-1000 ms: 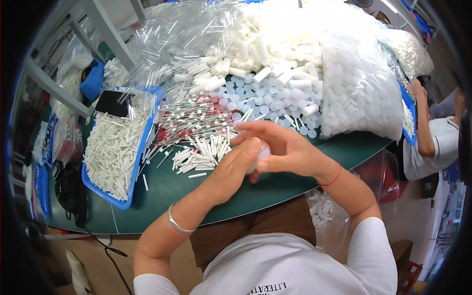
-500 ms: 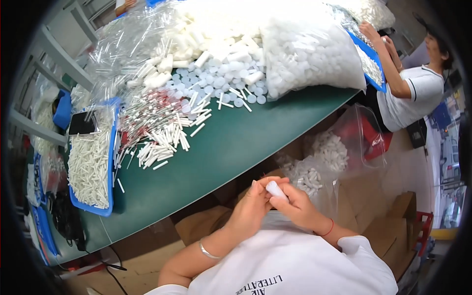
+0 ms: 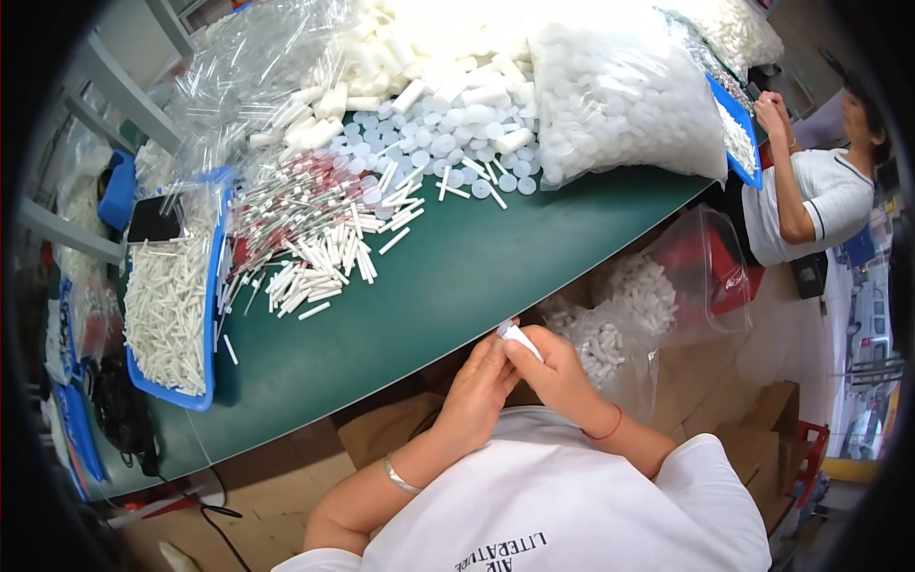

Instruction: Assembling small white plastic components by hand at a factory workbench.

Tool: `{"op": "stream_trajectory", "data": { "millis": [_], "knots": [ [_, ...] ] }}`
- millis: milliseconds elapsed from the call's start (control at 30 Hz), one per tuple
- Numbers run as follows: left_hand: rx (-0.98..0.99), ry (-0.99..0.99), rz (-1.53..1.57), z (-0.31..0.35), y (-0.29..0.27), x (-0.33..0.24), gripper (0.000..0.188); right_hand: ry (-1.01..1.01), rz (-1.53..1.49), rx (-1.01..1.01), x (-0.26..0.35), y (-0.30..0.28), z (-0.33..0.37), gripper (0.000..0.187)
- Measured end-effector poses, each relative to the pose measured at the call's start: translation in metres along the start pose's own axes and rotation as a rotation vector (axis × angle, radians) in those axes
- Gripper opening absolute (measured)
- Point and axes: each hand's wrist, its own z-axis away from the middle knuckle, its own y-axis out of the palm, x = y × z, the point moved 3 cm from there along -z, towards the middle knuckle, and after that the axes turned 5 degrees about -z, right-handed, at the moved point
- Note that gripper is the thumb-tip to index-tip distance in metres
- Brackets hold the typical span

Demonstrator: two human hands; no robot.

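Between my two hands, just in front of the table's near edge, is a short white plastic cylinder (image 3: 525, 345). A greyish translucent round piece shows at its upper end. My right hand (image 3: 560, 379) is closed round the cylinder, its thumb along the side. Pressed up against it from the left is my left hand (image 3: 477, 386), also closed, its fingertips partly hidden behind the cylinder. Past the hands, thin white sticks (image 3: 329, 267) lie loose on the green table (image 3: 457, 272). Translucent round discs (image 3: 443, 145) and larger white cylinders (image 3: 410, 96) are heaped beyond them.
A blue tray (image 3: 212, 315) of white sticks stands at left, near thin red-and-white rods (image 3: 295, 205). A large clear bag (image 3: 624, 105) of white pieces sits at the back right. Bags of white cylinders (image 3: 602, 351) stand below the edge. A co-worker (image 3: 810, 200) works at far right.
Both hands have moved slightly up and left with the white cylinder, which now tilts with its capped end toward the table. At far right the co-worker's hands have shifted.
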Motion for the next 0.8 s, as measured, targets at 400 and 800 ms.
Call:
{"op": "stream_trajectory", "data": {
  "millis": [400,800],
  "knots": [
    [-0.011,-0.036,0.044,-0.009,-0.004,-0.001,0.035,-0.076,0.127,-0.144,0.013,0.013,-0.002,0.026],
    [0.010,0.030,-0.138,-0.003,-0.003,0.000,0.043,0.260,-0.723,0.061,-0.013,0.020,0.002,0.032]
  ]
}}
